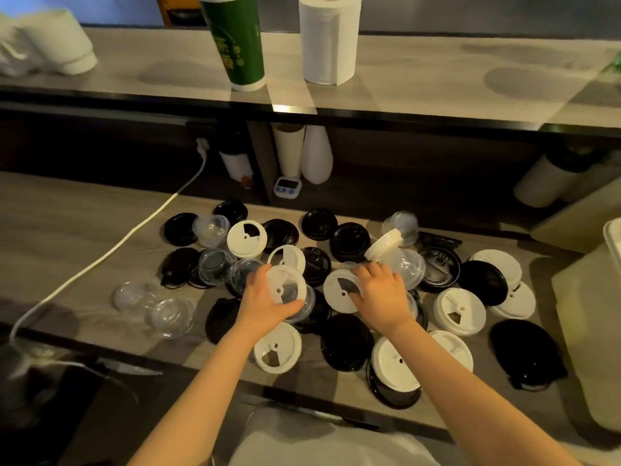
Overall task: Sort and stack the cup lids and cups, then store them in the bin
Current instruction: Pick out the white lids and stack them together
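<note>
Several black lids [347,341], white lids [459,311] and clear domed lids [169,316] lie scattered over the wooden counter [67,230]. My left hand [265,304] grips a white lid [285,287] lifted a little above the pile, thumb under its near edge. My right hand [383,294] lies on another white lid [341,290] with its fingers curled over the lid's right edge. A clear dome lid [406,267] sits just behind my right hand.
A white power cable [111,250] crosses the counter on the left. Above is a shelf [437,82] with a green cup stack [237,42] and a paper towel roll [329,38]. A small timer [286,187] stands at the back. A pale bin [591,331] sits at the right edge.
</note>
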